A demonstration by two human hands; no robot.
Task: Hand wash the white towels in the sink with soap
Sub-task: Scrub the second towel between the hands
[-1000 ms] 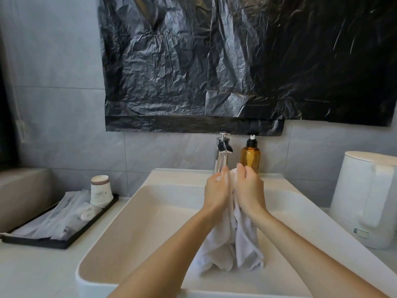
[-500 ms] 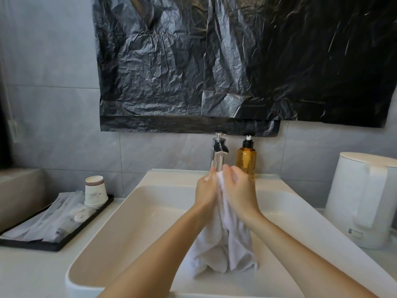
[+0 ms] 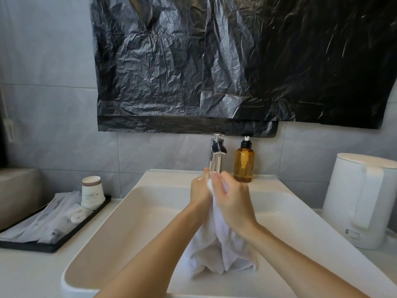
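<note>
A white towel hangs bunched over the middle of the sink, its top gathered between my left hand and right hand, its loose tail drooping to the basin floor near the front edge. The fingers of both hands are curled tight round the cloth, palms facing, which I read as a rubbing hold: fabric worked against fabric, kept low so drips land in the basin. The grip sits just in front of the faucet at the sink's back edge, with the amber soap bottle just beside it, both within easy reach. I cannot tell whether water is running, since the hands cover the spout's mouth, and lather is hard to make out. Whether the bundle holds more than one towel I cannot say. A black plastic sheet hides whatever is on the wall above. On the bench, a tray with paper cups sits toward the left edge and a white kettle toward the right, its far side cut off.
</note>
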